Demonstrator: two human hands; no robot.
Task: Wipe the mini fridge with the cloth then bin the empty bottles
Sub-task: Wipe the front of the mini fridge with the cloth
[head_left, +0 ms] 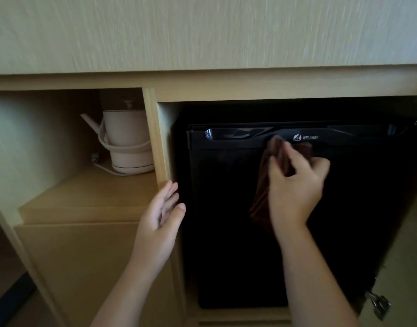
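Wiping step is in progress; fridge door shut, no bottles or bin in view.

- Mini fridge [226,232]: black and built into the right bay of the wooden cabinet [226,84]. Only its front face is reachable.
- Right hand [297,185]: fingers curled round a bunched brown cloth [260,185], pressing it on the top of the door. That's just under the handle recess and left of the WELLWAY logo [306,137]. Loose end of the cloth hangs down the door. Bunching probably gives a firm pad for pressure on the glossy panel.
- Left hand [162,215]: open, fingers straight, holding nothing. It's by the lower end of the divider [159,142], at the fridge's left edge. Can't tell if it touches the wood. Likely bracing, or ready to pull the door.

Around:
- Pale kettle [127,140] on its base, cord trailing, on the shelf [84,197] in the left bay. Well apart from the wipe path.
- Metal hinge [377,303] near right, so the cabinet door is probably swung open that side.

In the way: narrow dark gaps beside and above the fridge, so sides and top look hard to reach with the cloth. Interior stays unseen until the door opens.
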